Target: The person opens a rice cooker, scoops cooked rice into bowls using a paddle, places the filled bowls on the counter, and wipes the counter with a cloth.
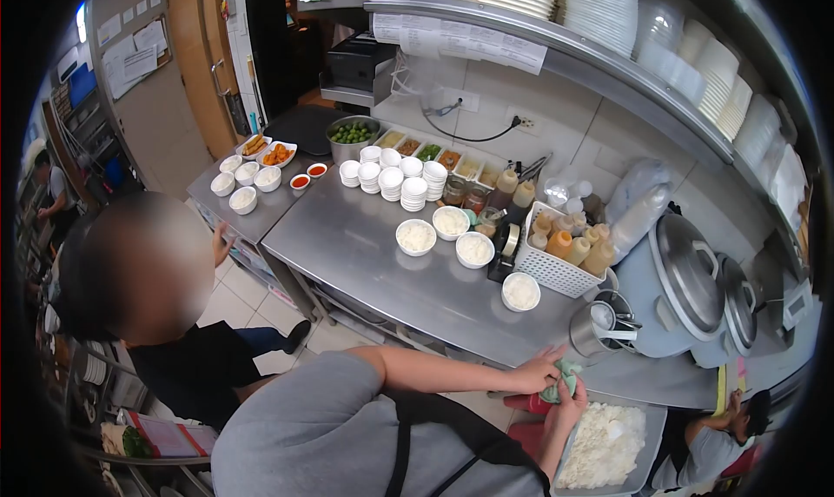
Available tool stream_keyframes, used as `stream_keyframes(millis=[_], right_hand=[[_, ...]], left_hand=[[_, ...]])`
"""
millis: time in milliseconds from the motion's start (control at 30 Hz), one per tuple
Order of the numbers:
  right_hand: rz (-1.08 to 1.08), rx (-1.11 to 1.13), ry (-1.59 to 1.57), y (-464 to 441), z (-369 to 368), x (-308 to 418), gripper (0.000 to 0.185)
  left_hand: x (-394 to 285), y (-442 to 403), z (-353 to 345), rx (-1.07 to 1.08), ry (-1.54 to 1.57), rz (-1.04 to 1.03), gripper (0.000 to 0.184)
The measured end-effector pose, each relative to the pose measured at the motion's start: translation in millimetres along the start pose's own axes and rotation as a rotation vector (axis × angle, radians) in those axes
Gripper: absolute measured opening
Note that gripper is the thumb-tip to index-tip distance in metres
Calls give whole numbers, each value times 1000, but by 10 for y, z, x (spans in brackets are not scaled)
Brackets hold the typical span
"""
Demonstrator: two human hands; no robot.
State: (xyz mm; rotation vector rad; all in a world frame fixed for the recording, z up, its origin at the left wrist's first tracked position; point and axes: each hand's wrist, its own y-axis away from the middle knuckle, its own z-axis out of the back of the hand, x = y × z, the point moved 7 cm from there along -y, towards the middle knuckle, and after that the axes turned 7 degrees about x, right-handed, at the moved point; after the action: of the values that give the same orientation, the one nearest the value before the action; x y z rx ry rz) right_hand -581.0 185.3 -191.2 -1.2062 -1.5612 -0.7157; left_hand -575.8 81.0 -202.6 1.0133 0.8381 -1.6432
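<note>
The left hand (533, 375) and the right hand (569, 403) are both closing around a crumpled green cloth (566, 377), which is sitting between them and poking out past the fingers. The left hand is gripping it from its left side, while the right is pinching it from below. The cloth is hovering near the front edge of the steel table (365, 258). Just below the right hand, a plastic tub (658, 432) is holding loose white rice (604, 458). Beyond the cloth, a metal pot (585, 336) and a rice-filled bowl (521, 292) are standing on the table.
</note>
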Motion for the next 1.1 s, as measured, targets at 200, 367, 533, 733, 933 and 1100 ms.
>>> stream_keyframes(millis=[200,367,533,733,933,1100], right_hand=[[-8,-49,27,-136,-109,-108,23],[206,-28,631,-463,-111,83,24],[7,348,1460,-979,40,-445,41],[49,285,1755,-1359,152,-1548,55],[150,102,1698,-1941,-5,-1709,47],[263,192,1621,-1557,-154,-1677,42]], left_hand=[[-182,173,384,-275,-236,-139,5],[-36,295,848,-444,-245,-132,14],[321,682,1377,-538,-188,-11,24],[665,1157,1634,-619,-86,96,22],[906,1363,1665,-566,-118,272,19],[907,1513,2214,-764,-60,260,21]])
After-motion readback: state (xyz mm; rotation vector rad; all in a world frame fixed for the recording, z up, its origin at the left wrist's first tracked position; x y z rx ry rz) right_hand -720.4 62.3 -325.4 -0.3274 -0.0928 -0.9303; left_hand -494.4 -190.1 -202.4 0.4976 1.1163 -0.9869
